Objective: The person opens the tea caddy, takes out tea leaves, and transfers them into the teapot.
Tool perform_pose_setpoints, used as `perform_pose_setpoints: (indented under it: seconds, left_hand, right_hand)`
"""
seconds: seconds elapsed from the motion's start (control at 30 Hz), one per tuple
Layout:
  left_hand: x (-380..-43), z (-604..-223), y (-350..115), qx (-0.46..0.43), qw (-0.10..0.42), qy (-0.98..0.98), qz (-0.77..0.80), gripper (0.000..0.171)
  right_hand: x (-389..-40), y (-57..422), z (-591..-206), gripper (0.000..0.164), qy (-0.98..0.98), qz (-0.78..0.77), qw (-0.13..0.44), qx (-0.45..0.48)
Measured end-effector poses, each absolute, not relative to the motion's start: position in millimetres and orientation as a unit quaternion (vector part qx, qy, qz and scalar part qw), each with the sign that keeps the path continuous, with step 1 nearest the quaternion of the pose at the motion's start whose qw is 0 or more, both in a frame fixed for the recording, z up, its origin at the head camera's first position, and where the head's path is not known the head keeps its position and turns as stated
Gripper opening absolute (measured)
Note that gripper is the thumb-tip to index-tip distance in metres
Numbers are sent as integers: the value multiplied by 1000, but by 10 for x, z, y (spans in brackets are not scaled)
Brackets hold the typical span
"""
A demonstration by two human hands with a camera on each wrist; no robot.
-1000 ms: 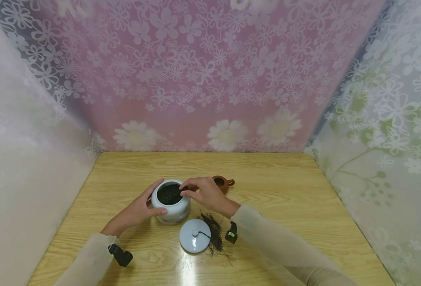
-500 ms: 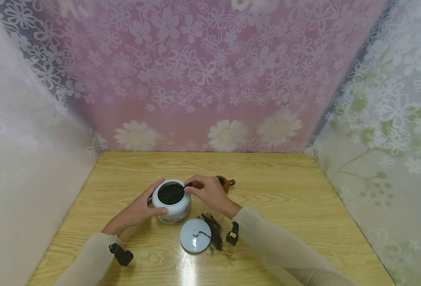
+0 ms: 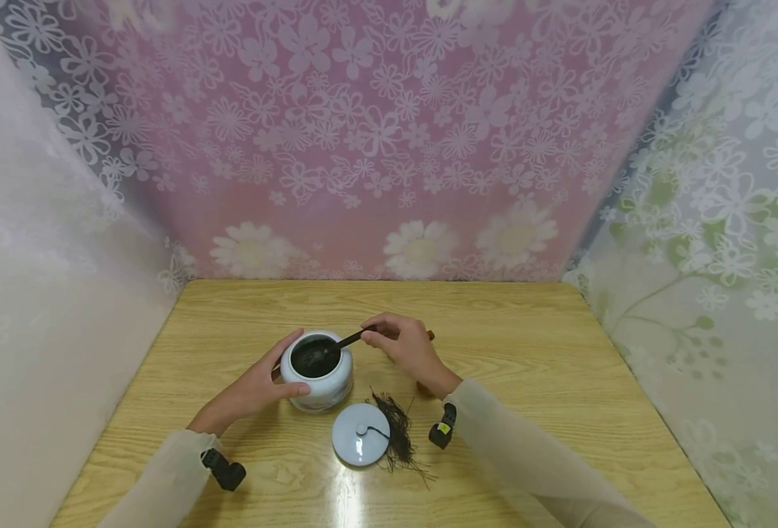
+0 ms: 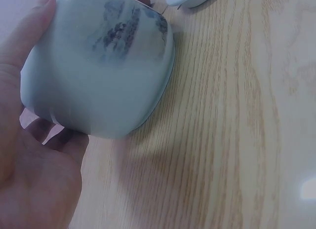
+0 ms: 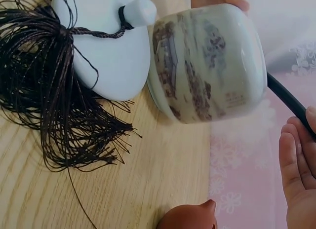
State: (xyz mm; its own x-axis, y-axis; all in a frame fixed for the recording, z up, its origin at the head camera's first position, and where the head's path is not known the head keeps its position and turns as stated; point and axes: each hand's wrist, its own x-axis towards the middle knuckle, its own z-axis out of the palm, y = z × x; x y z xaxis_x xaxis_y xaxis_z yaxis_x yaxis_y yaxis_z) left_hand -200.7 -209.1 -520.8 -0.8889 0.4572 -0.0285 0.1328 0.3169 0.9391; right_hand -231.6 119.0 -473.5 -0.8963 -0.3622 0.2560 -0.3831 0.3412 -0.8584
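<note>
R grip [image 3: 408, 353] pinches blk tool [image 3: 350, 339] at its upper end; long axis slants down-left into jar [image 3: 331, 390]. L grip [image 3: 251, 389] holds jar's L side.

White jar [image 3: 325, 392], brown-grey painted scene – uncovered, mouth upward, dark contents [image 3: 306, 361] within; slim black utensil [image 3: 351, 339] – slanting over the rim, lower end inside.
</note>
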Motion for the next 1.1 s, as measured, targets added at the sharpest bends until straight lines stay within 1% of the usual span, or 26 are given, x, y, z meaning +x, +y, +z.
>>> perform_pose_setpoints:
  seconds: [0.2,0.47,0.8,1.1]
  left_hand:
    - [-2016,-5214,-2094,187,147,798,554,107]
    - [-2018,-5214,-2092,187,146,800,551,107]
    - [-2017,-5213,-2084,190,143,797,555,106]
    - [-2014,-5218,-2084,189,139,799,554,107]
  right_hand:
    - [-2343,1265,-4711,22,-808,544,20,226]
    - [-2367,1382,-4603,24,-802,561,14,202]
    - [-2412,1666,-4471,24,-810,557,39,179]
    - [-2476,1988,-4449,33,-818,554,53,148]
